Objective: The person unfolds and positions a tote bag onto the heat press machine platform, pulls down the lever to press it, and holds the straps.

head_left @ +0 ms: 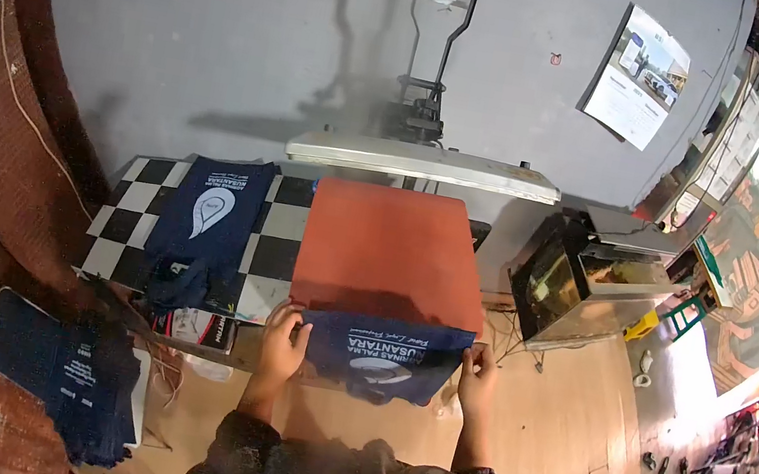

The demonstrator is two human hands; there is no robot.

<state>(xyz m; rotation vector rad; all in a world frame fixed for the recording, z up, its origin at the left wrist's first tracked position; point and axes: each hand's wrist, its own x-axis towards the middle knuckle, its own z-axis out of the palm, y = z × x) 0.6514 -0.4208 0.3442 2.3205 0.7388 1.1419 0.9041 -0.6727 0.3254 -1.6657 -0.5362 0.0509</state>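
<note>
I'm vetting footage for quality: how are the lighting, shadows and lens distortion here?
In the head view, glare washes out floor at right; dark shadows lie on the grey wall and orange pad; fisheye distortion bows the outer scene; the held navy cloth's larger lettering is readable.

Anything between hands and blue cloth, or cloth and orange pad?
Nothing visible. Left hand and right hand hold the cloth near two corners, at the near edge of the pad; the plate is raised.

Lower centre: left hand [283, 346] and right hand [477, 380] hold navy printed cloth [384, 356], possibly a bag, blurred | centre: orange pad [397, 250] | left: checkered table [277, 260]
</note>
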